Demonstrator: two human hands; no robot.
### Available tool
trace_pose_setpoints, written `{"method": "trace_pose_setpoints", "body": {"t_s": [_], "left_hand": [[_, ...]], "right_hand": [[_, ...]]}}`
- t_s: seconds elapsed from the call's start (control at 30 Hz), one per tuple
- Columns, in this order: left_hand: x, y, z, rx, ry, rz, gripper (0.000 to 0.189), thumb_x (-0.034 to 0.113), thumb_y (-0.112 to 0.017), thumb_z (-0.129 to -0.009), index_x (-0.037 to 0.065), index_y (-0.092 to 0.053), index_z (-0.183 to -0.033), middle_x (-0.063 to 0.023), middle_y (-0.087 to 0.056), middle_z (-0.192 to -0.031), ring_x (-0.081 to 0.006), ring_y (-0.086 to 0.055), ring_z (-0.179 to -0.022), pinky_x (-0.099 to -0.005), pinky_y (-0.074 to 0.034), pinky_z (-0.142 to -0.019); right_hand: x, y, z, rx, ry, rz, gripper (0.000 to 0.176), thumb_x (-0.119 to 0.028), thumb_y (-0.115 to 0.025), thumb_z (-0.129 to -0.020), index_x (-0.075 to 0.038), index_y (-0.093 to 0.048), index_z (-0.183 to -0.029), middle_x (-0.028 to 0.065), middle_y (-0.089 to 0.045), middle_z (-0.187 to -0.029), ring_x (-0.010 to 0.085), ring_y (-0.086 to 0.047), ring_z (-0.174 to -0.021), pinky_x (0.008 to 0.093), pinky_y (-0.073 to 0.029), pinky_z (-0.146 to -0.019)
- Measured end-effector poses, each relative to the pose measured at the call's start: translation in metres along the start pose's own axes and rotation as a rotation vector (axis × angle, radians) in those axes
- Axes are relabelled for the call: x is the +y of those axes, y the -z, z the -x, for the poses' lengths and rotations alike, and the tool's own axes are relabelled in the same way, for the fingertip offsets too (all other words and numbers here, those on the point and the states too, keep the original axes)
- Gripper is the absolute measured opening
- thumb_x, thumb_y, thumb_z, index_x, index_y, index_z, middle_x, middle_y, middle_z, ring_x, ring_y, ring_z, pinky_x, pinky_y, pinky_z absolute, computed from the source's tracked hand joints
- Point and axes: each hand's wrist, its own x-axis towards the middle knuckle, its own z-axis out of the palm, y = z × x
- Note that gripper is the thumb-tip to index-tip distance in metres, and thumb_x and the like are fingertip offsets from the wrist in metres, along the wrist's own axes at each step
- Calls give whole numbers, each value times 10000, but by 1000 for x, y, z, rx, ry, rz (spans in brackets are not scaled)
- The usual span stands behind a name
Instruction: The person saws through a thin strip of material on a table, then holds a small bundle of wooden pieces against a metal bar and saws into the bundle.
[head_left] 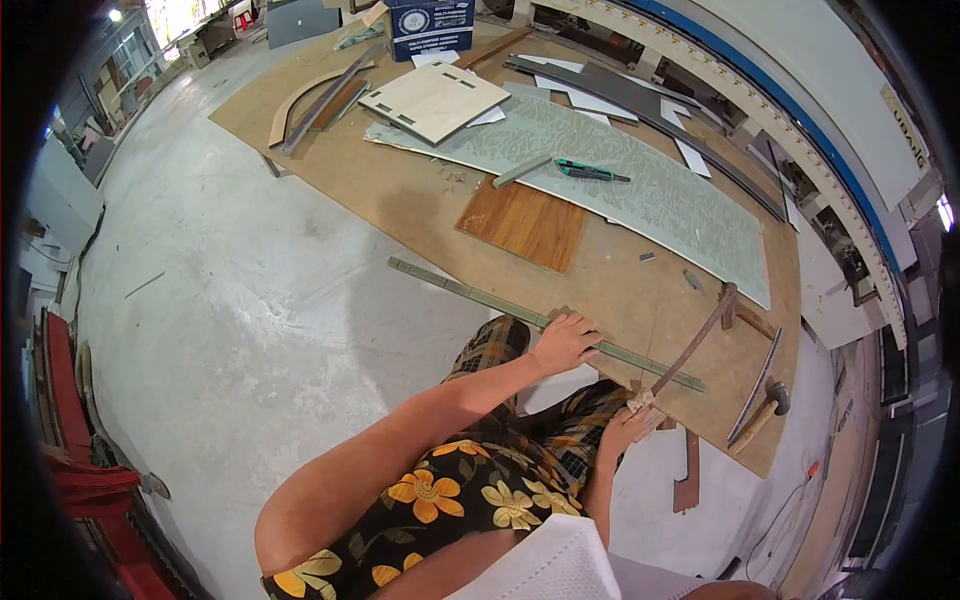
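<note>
A long narrow green strip (470, 292) lies along the near edge of the table, its left end sticking out past the edge. My left hand (565, 343) presses down on it with fingers curled over it. My right hand (625, 428), lower and to the right, is closed on the pale end of a long thin brown tool (694, 345) that looks like a frame saw. The tool crosses over the strip near its right end. Part of the right hand's grip is hidden.
On the table (400, 215) lie a brown wood panel (525, 224), a large patterned green sheet (640, 185), a utility knife (588, 171) and a pale board (436, 101). A blue box (430, 28) stands behind. At the right corner rests a mallet (772, 402).
</note>
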Motion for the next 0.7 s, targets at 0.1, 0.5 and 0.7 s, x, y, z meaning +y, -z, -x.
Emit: {"method": "trace_pose_setpoints", "body": {"t_s": [0.1,0.5,0.7], "left_hand": [[1,1,0,-12,7,-5,298,249,-737,-756,128,-679,-1022,-38,-569,-966,-235,-538,-993,-374,-431,-842],[0,0,-1,-21,8,-16,320,275,-739,-764,131,-670,-1041,-38,-574,-977,-236,-541,-1004,-377,-436,-853],[2,1,1,-21,20,-7,361,259,-743,-756,134,-653,-1083,-37,-571,-999,-238,-531,-1020,-377,-432,-862]], "right_hand": [[0,-2,-1,-9,-17,-32,483,-84,-429,-936,134,-364,-1363,344,-506,-1264,458,-511,-1152,442,-406,-991],[-14,4,1,45,85,71,436,-80,-403,-965,108,-384,-1358,288,-549,-1179,397,-557,-1012,403,-449,-907],[-34,13,4,-23,-35,1,439,-91,-392,-973,107,-381,-1365,288,-550,-1196,391,-562,-1023,402,-451,-910]]}}
